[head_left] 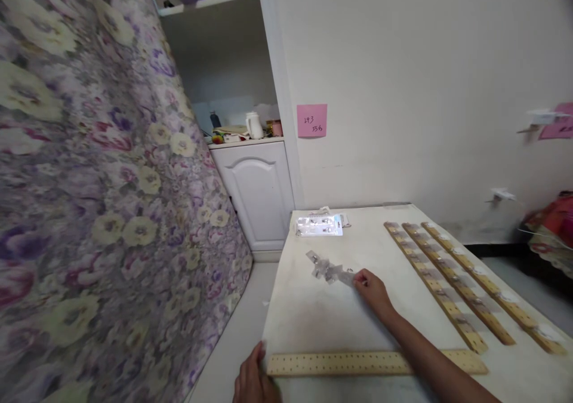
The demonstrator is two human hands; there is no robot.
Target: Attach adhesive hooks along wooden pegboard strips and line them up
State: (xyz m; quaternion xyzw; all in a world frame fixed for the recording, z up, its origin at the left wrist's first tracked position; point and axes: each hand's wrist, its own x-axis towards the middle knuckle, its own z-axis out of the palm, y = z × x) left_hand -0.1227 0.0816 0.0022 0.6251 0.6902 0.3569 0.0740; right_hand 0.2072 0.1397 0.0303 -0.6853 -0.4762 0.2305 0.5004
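Note:
My right hand (375, 294) reaches across the white table with thumb and fingers pinched on a small clear plastic packet (347, 277). It is at the right end of a loose pile of similar see-through packets (323, 268), which seem to hold small metallic bits too small to name. Along the near side lies a pale wooden strip (340, 363) with rows of small holes, partly covered by my right forearm. My left hand (255, 379) rests at the table's left edge beside the strip's left end, fingers loosely bent and apart, holding nothing visible.
Three wooden strips (436, 283) with packets laid along them lie on the table's right side. A clear blister package (319, 225) sits at the back left of the table (313, 325). A flowered curtain (134, 212) hangs left; a white cabinet (256, 194) stands behind.

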